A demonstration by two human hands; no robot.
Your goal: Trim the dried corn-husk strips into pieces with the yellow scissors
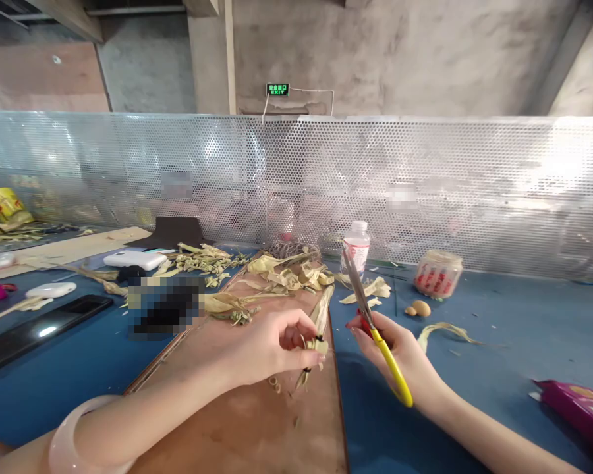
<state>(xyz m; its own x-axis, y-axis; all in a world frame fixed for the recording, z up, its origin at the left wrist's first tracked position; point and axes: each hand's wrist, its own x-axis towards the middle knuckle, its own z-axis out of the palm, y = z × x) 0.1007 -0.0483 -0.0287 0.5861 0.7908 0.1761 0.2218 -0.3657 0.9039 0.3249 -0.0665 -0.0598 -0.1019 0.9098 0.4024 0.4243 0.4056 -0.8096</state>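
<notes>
Here the scissors [381,347] slant lengthwise, blades [359,289] pointing upper left.

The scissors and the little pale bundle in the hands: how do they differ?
The scissors are long; the pale bundle is short. The scissors have metal blades and a bright yellow handle; the bundle looks like dried husk with dark bits. The right hand holds the scissors; the left hand pinches the bundle. Both are held by bare hands.
</notes>
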